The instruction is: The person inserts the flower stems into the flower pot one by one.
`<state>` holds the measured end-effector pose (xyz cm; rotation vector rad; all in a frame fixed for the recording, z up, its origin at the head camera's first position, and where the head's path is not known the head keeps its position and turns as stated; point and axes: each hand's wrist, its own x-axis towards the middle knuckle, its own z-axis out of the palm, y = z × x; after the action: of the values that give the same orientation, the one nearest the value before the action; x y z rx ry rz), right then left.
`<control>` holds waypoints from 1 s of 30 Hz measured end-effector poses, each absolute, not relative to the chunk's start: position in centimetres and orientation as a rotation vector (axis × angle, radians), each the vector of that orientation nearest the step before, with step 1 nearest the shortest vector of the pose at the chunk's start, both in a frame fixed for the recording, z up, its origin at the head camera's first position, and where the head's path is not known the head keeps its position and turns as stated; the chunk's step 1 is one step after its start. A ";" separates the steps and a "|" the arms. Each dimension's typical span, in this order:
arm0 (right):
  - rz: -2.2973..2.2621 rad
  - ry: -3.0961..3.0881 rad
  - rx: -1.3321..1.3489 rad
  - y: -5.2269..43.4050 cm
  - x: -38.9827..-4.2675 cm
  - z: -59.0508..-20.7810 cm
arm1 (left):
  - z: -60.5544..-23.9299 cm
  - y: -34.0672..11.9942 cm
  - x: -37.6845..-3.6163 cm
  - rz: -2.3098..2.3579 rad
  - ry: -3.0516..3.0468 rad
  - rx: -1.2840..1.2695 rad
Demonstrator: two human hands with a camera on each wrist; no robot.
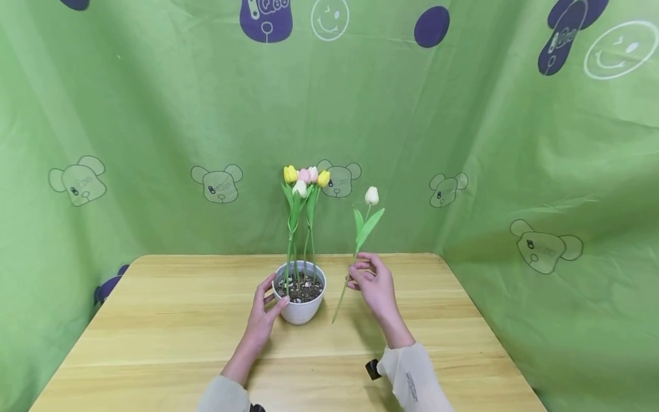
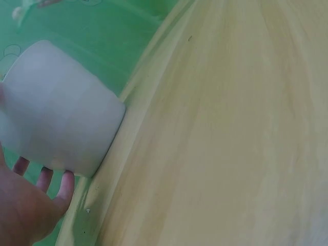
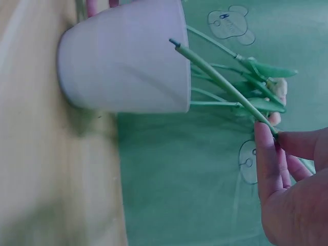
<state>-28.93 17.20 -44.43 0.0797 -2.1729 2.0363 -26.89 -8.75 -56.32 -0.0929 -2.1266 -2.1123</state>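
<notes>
A white pot (image 1: pixel 300 303) filled with soil stands on the wooden table (image 1: pixel 170 320), and several yellow, pink and white tulips (image 1: pixel 305 180) rise from it. My left hand (image 1: pixel 273 294) cups the pot's left side, thumb at the front and fingers round the rim. Just right of the pot, my right hand (image 1: pixel 356 274) pinches the stem of a single white tulip (image 1: pixel 372 195), held nearly upright with its lower end just above the table. The right wrist view shows the stem (image 3: pixel 220 79) crossing in front of the pot (image 3: pixel 128 61), pinched by my right hand (image 3: pixel 274 136). The left wrist view shows the pot (image 2: pixel 56 118) against my fingers (image 2: pixel 65 185).
Green printed cloth (image 1: pixel 540 171) hangs behind and on both sides of the table. The table's far edge lies close behind the pot. Bare wood (image 2: pixel 230 128) stretches to the left, right and front of the pot.
</notes>
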 end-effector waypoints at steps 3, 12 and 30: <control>2.033 -2.126 0.100 16.5 -29.2 -43.6 | -56.3 -8.7 -26.9 -2.110 -2.127 -0.091; 2.036 -2.017 0.183 14.3 -29.9 -42.1 | -56.4 -8.8 -26.9 -2.091 -2.118 -0.122; 1.831 -2.078 0.359 12.0 -31.4 -44.1 | -56.4 -8.9 -27.0 -2.099 -2.113 -0.124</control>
<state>-31.37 12.02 -44.09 0.3592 -2.0778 1.8315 -26.99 -8.86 -56.38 -0.1237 -2.1126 -2.0993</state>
